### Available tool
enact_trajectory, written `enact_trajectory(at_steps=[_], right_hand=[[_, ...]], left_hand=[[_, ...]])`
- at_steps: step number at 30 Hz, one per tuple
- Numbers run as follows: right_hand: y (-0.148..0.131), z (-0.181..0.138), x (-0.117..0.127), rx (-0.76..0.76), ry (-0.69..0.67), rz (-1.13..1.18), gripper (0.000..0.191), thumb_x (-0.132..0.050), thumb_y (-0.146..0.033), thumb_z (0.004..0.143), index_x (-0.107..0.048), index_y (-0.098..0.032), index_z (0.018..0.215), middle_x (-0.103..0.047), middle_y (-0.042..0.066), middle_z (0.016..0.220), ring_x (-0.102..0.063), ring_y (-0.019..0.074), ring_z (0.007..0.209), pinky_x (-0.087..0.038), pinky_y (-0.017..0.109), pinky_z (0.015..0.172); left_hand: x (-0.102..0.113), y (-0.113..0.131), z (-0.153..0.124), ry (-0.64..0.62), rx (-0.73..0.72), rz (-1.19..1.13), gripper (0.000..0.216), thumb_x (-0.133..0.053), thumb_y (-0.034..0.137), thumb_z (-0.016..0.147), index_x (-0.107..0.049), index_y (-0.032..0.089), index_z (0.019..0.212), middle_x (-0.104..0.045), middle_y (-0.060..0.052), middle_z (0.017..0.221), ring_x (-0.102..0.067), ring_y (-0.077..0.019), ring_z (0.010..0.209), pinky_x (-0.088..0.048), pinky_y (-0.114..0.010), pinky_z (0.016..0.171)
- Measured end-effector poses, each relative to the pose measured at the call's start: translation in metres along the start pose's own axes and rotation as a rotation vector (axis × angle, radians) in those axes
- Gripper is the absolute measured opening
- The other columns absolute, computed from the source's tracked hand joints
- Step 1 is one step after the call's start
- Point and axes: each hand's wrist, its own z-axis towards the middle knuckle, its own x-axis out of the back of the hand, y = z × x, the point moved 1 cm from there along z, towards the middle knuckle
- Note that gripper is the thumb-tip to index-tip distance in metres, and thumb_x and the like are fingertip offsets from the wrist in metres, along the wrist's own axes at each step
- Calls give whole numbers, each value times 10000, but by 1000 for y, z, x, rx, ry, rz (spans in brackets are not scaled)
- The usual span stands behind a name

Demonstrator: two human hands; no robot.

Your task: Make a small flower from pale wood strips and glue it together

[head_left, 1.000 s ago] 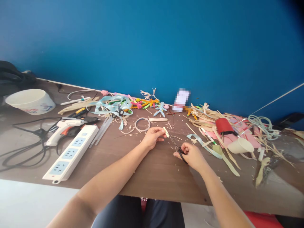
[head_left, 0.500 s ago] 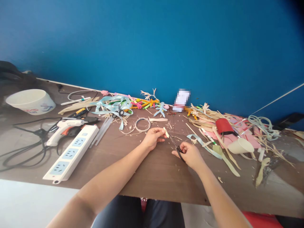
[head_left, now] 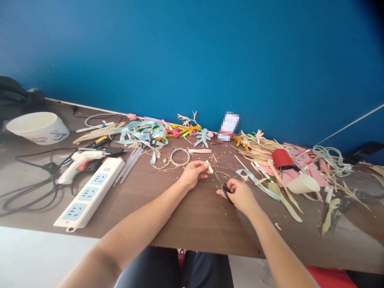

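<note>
Between the thumb and fingers of my left hand (head_left: 195,175) is a small pale cream strip (head_left: 209,167), pinched near its end. It looks like a bit of dried husk, though it is too small to be sure. My right hand (head_left: 240,195) is closed round the black handles of a pair of scissors (head_left: 225,191). Their blades point up and left, with the tips close to the strip; whether they touch it I cannot tell. Small pale scraps lie scattered on the brown table (head_left: 192,224) around both hands.
On the left are a white power strip (head_left: 90,194), a glue gun (head_left: 82,162) with cables and a white tub (head_left: 39,128). A tape ring (head_left: 180,157) and blue ribbon (head_left: 141,132) lie behind my hands. Rightward are husk strips (head_left: 288,204), a red roll (head_left: 283,159) and a cup (head_left: 304,184).
Almost nothing differs. Both hands keep their hold, the strip and scissors stay in nearly the same place, and the view has shifted very slightly.
</note>
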Motion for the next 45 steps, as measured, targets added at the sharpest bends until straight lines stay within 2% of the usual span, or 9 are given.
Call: enact_trajectory(at_steps=[12, 20, 35, 41, 45], right_hand=[[0, 0, -1, 7, 19, 14, 421, -578, -575, 582, -383, -205, 532, -419, -47, 450, -342, 91, 416, -244, 205, 412], [-4, 1, 1, -5, 25, -63, 401, -588, -553, 583, -390, -207, 538, -476, -36, 473, -389, 101, 429, -248, 205, 425], [-6, 3, -3, 27, 54, -54, 404, -574, -554, 598, -377, -207, 537, -435, -54, 443, -365, 93, 411, -241, 204, 422], [-2, 5, -8, 33, 63, 10, 415, -591, -541, 594, -355, -207, 524, -386, -64, 422, -322, 87, 401, -224, 206, 407], [4, 5, -13, 5, 60, 148, 430, -600, -564, 573, -363, -209, 520, -363, -66, 404, -296, 84, 386, -211, 218, 400]], left_hand=[[1, -1, 1, 13, 14, 7, 274, -688, 351, 567, -592, 120, 677, -596, -23, 619, -558, -89, 570, -446, -170, 484], [1, -4, 1, -8, 11, 17, 253, -683, 334, 581, -604, 116, 681, -602, -22, 613, -560, -88, 557, -443, -174, 480], [-1, -6, 0, -36, 18, 11, 252, -687, 319, 583, -597, 101, 672, -606, -32, 594, -565, -91, 536, -449, -178, 483], [-1, -7, 0, -38, 19, 17, 236, -681, 307, 593, -598, 99, 670, -612, -36, 595, -567, -90, 535, -450, -177, 484], [-1, -6, 0, -34, 34, 21, 230, -685, 296, 586, -601, 98, 667, -610, -39, 595, -572, -94, 536, -448, -176, 482]])
